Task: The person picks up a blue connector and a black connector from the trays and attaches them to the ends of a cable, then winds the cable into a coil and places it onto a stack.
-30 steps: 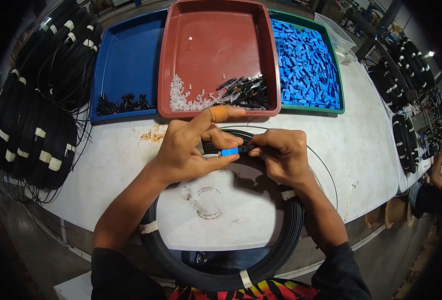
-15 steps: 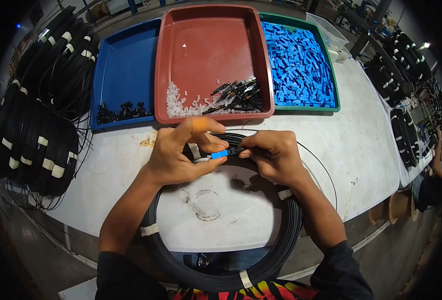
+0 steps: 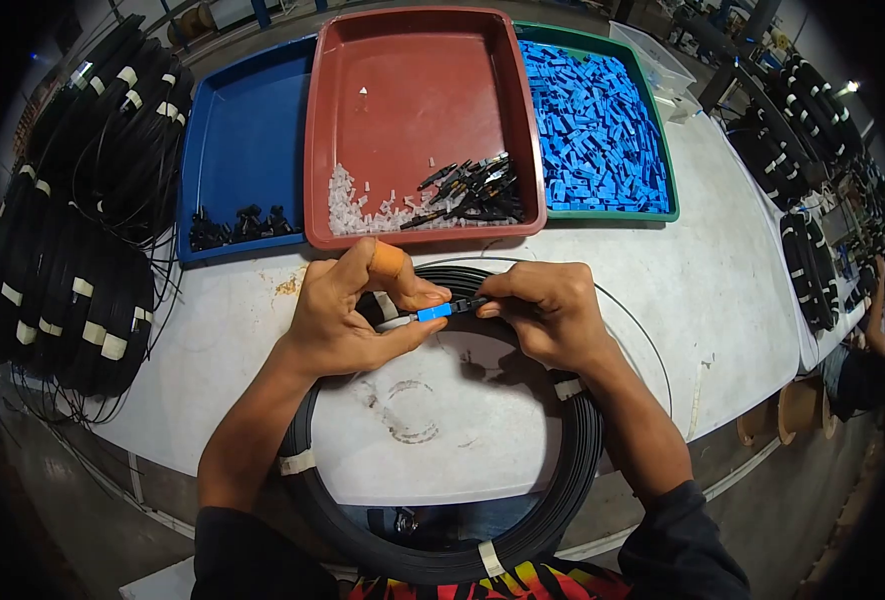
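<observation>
Between finger and thumb, my left hand (image 3: 358, 310) pinches a small blue connector (image 3: 434, 312); an orange band wraps one of its fingers. A whitish piece sticks out of the connector's left side. On the right, my right hand (image 3: 548, 310) grips a black connector part (image 3: 470, 303) that meets the blue piece end to end. Both hands are over the top of a large coil of black cable (image 3: 585, 450), which is tied with white tape and overhangs the table's front edge.
A blue tray (image 3: 248, 150) with black parts, a red tray (image 3: 423, 100) with clear and black pieces and a green tray (image 3: 675, 190) of blue connectors line the back. Cable coils (image 3: 63, 290) stand at left, others at far right. A person's arm (image 3: 875, 310) shows at far right.
My left hand has shifted slightly left with the blue connector, and more of the black part shows between the hands. My right hand has hardly moved.
</observation>
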The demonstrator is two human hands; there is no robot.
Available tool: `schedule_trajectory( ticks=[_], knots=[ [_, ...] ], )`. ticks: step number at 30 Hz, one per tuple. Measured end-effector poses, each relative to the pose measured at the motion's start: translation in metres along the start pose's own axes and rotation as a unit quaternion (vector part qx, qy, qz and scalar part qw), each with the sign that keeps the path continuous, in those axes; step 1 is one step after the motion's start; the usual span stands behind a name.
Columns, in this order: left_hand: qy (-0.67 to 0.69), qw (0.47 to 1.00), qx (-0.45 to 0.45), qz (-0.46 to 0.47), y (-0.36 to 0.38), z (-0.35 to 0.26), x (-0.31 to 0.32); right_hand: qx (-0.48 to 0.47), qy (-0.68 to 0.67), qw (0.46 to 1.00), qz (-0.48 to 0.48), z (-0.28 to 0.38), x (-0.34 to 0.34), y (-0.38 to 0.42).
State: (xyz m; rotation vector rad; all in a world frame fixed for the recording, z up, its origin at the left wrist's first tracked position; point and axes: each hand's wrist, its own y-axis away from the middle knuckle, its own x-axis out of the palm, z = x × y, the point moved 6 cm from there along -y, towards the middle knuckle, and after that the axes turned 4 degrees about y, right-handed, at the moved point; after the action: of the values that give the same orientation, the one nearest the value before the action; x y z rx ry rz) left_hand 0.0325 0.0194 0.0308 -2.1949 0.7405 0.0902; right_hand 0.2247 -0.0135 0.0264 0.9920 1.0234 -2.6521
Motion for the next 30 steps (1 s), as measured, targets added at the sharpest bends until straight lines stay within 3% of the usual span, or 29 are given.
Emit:
schedule_trajectory(
  ticks=[7, 9, 12, 16, 18, 24, 30],
  knots=[
    [-0.04, 0.998, -0.038, 0.015, -0.01, -0.008, 0.008, -0.014, 0.009, 1.0, -0.01, 0.003, 0.001, 0.001],
    [-0.097, 0.995, 0.002, 0.038, -0.013, -0.017, 0.01, -0.007, 0.013, 1.0, -0.017, 0.004, 0.0, 0.001],
    [-0.022, 1.0, 0.005, -0.012, -0.006, -0.007, 0.003, -0.001, 0.017, 0.999, -0.033, 0.002, -0.003, 0.0],
    [-0.067, 0.997, -0.008, 0.032, -0.008, -0.009, 0.006, -0.015, 0.016, 1.0, -0.013, 0.004, 0.003, 0.0],
    [-0.05, 0.997, -0.058, 0.019, -0.011, -0.005, 0.007, 0.002, 0.008, 1.0, -0.019, 0.004, 0.002, 0.001],
    [-0.119, 0.992, -0.015, 0.027, -0.009, -0.006, 0.0, -0.032, 0.019, 0.999, -0.026, 0.004, 0.003, 0.001],
    [-0.118, 0.992, -0.043, 0.034, -0.013, -0.01, -0.001, -0.099, 0.054, 0.991, -0.068, 0.019, -0.003, 0.0]
  ],
)
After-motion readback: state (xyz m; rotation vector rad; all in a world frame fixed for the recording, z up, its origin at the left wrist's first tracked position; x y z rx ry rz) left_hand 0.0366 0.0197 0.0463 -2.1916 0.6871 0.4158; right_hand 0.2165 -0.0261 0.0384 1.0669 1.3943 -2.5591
